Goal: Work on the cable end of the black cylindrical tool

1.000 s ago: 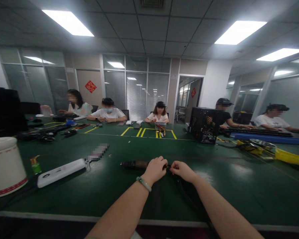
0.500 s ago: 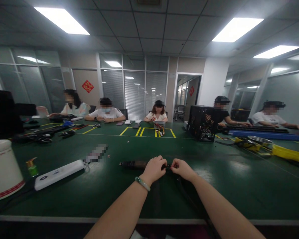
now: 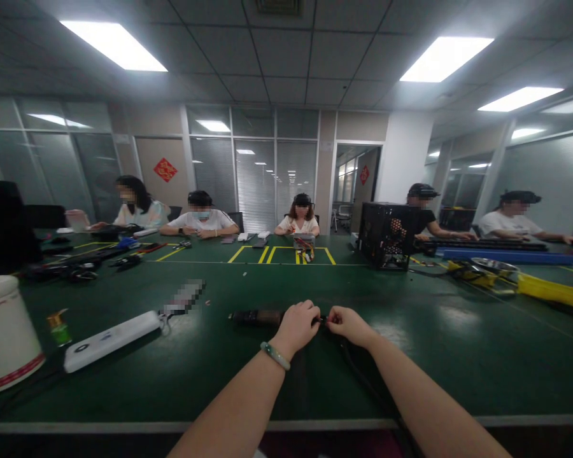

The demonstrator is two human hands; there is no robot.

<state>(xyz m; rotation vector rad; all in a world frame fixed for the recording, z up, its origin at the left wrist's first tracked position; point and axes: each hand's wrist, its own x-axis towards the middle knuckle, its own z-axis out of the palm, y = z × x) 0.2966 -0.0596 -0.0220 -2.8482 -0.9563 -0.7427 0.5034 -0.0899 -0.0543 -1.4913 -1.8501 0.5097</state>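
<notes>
A dark electric screwdriver (image 3: 258,317) with a narrow tip lies sideways on the green table, its tip toward the left. My left hand (image 3: 298,326) is closed around its rear end and hides that part. A bracelet (image 3: 275,355) circles the left wrist. Close by on the right, my right hand (image 3: 347,326) pinches the small plug end of the black cord (image 3: 358,372) at the back of the screwdriver. Whether the plug is seated in it cannot be made out. The cord runs down under my right forearm to the table's near edge.
At left stand a white canister (image 3: 7,334), a small green pump bottle (image 3: 58,329) and a white power strip (image 3: 112,340). A black computer case (image 3: 386,236) is at back right, beside yellow straps (image 3: 551,291). Several people sit along the far side.
The camera view has shifted slightly. Both hands keep the same hold at the screwdriver's rear end and the cord, with hardly any visible movement.
</notes>
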